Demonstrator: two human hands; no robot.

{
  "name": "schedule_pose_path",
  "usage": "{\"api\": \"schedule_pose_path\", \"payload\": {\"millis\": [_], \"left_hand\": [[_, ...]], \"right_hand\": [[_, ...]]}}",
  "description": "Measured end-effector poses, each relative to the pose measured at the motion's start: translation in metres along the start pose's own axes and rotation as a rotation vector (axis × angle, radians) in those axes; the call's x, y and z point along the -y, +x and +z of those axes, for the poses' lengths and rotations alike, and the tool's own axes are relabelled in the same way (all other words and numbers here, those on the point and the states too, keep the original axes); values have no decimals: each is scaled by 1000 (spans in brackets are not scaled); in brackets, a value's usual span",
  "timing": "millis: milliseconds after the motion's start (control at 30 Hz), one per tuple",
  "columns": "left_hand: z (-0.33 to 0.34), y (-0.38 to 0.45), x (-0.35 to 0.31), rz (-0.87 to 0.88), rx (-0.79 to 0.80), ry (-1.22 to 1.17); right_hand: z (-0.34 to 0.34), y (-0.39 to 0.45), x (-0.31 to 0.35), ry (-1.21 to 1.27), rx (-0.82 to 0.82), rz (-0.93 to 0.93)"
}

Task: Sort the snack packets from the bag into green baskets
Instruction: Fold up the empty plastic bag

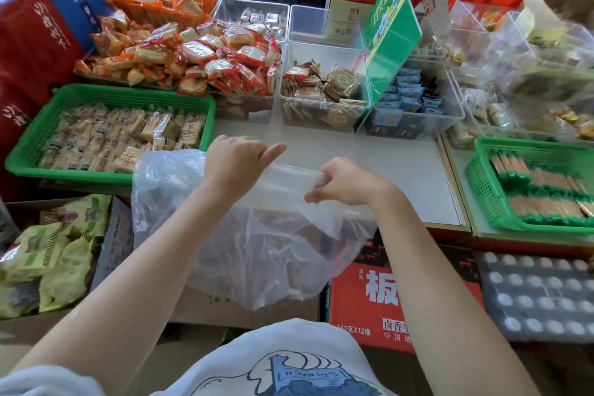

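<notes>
Both hands pull the clear bag (244,235) open at its mouth: the left hand (236,161) has its grip clenched on the rim, thumb out, and the right hand (345,182) pinches the bunched rim. Dark packets show dimly inside. The bag hangs at the desk (369,151) edge, between two green baskets (29,151) (482,190).

We count two green baskets: one (109,100) at nine o'clock, filled with pale packets, and one (482,183) at three o'clock, holding green-tipped packets. We see one clear plastic bag (250,254) at the centre, gripped by two hands, left (236,164) and right (344,183). One red carton (379,296) sits at five o'clock. The loose packets are too many to count.
</notes>
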State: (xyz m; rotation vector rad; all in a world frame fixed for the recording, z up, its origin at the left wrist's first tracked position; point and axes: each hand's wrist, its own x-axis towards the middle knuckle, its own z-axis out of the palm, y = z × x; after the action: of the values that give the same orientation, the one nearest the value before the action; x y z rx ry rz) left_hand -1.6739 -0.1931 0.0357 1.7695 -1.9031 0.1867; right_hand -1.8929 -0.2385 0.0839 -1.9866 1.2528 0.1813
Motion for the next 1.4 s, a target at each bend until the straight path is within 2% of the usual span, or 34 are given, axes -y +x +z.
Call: {"api": "schedule_pose_path", "payload": {"millis": [133,300,467,567,633,700,733,833,900,1000,1133,1200,1333,1400], "left_hand": [[10,4,-45,109,10,39],[20,4,-40,15,-11,28],[13,14,-29,-28,67,-57],[5,25,-27,-36,217,-50],[0,32,-28,-12,349,8],[-2,37,-31,21,462,69],[0,38,-34,31,499,75],[8,37,-53,64,539,-7],[13,35,-62,66,513,-94],[3,36,-52,23,546,-47],[-9,29,-13,-108,737,64],[-7,25,-8,-129,727,28],[-3,26,-29,54,528,-232],[-8,28,-38,80,461,-286]], "right_hand": [[5,-3,9,79,-81,-74],[-5,-8,-12,48,-135,-25],[-24,-16,-43,248,-220,-46],[-33,-22,-60,130,-337,42],[-40,-26,-71,-122,-418,200],[-45,-34,-70,-347,-401,313],[-45,-36,-65,-373,-365,289],[-34,-35,-34,-190,-236,10],[-18,-24,-24,-165,-188,-40],[-15,-15,-43,-99,-267,113],[-25,-22,-64,-310,-254,282],[-24,-24,-52,-335,-230,215],[-10,-15,-6,-127,-166,-100],[-6,-7,2,-69,-148,-143]]}}
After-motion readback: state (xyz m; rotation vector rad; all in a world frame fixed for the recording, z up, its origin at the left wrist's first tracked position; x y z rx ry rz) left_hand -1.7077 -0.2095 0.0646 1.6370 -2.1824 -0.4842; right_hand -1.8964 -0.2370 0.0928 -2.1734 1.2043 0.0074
